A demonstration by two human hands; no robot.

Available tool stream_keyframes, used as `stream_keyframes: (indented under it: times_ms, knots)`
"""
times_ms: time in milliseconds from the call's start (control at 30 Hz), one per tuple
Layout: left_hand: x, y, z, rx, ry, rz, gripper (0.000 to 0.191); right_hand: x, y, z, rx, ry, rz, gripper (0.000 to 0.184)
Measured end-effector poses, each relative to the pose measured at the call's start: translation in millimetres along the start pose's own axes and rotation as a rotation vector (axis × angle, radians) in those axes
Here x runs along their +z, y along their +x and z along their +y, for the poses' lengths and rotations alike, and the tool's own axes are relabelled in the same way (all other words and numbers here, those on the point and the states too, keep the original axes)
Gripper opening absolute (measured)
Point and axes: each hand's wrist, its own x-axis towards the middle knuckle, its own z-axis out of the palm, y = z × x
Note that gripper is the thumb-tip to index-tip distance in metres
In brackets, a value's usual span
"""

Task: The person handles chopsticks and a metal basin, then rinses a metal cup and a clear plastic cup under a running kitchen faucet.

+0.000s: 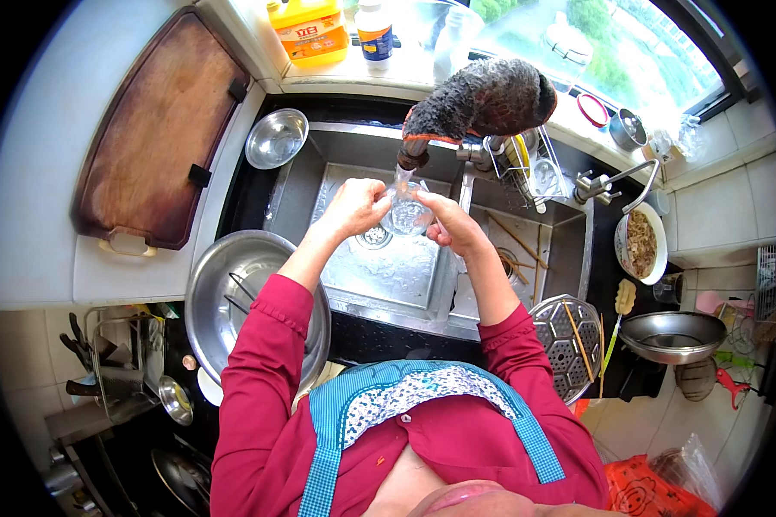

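A clear glass bowl or cup (407, 216) is held over the left basin of a steel double sink (381, 278), under water running from a faucet (414, 156) wrapped in a dark fuzzy cover (482, 100). My left hand (357, 205) grips its left side. At its right side is my right hand (449, 223), thumb on the rim and fingers curled. Below the glass shows the drain (374, 238). Wooden chopsticks (516, 239) lie in the right basin.
A large steel basin (200, 291) stands by my left arm, and a small steel bowl (277, 138) at the sink's back left corner. A perforated steel tray (556, 342) with chopsticks, a food bowl (661, 242) and a pan (672, 336) are right. A wire rack (535, 169) stands behind the sink.
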Motion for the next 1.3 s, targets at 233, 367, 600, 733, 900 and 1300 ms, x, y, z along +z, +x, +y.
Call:
stream_keyframes:
  times_ms: [233, 367, 600, 733, 900, 1300]
  knots:
    - [-12, -3, 13, -0.141, 0.057, -0.091, 0.041, 1, 5, -4, 0.073, 0.078, -0.031, 0.068]
    - [-14, 0, 21, -0.278, 0.035, -0.106, 0.052, -1, 6, -4, 0.065, 0.176, -0.105, 0.074]
    - [-8, 5, 3, -0.504, -0.060, -0.020, 0.067, 5, 10, 8, 0.040, 0.280, -0.178, 0.072]
    - [-11, 2, 1, -0.518, -0.168, -0.065, 0.063, 8, 21, 20, 0.063, 0.318, -0.141, 0.070]
    - [-17, -7, 3, -0.469, -0.532, -0.181, 0.040, 4, 26, 20, 0.109, 0.416, -0.148, 0.071]
    - [7, -9, -9, -0.193, -0.482, -0.164, 0.036, 7, 1, 6, -0.245, 0.192, 0.116, 0.064]
